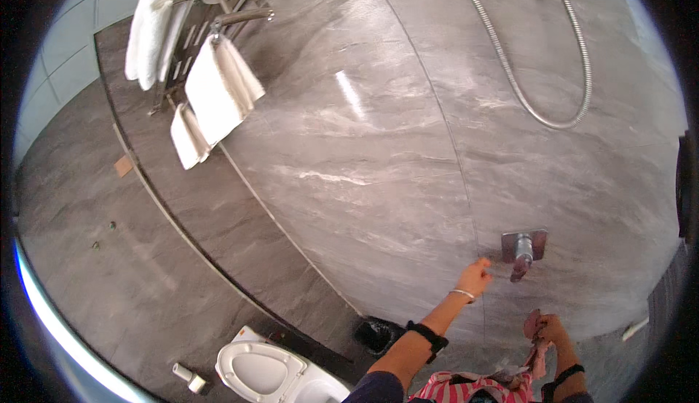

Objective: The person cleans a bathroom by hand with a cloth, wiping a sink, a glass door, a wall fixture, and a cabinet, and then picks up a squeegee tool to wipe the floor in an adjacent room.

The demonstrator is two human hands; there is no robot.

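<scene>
My left hand [474, 279], with a bracelet at the wrist and a black band on the forearm, is at the grey marbled wall, left of a chrome shower valve [524, 247]. Its fingers are curled, and I cannot tell whether it holds anything. Lower right, my right hand [552, 329] grips a pinkish cloth [538, 355] that hangs down and bunches above its fingers. Red-and-white striped fabric [464, 385] lies below, at the front of my body.
A metal shower hose [585, 70] hangs in a loop at upper right. White towels [221, 86] hang from a metal rack [235, 18] at upper left. A white toilet [259, 367] with its lid raised and a black bin [377, 335] stand at the bottom.
</scene>
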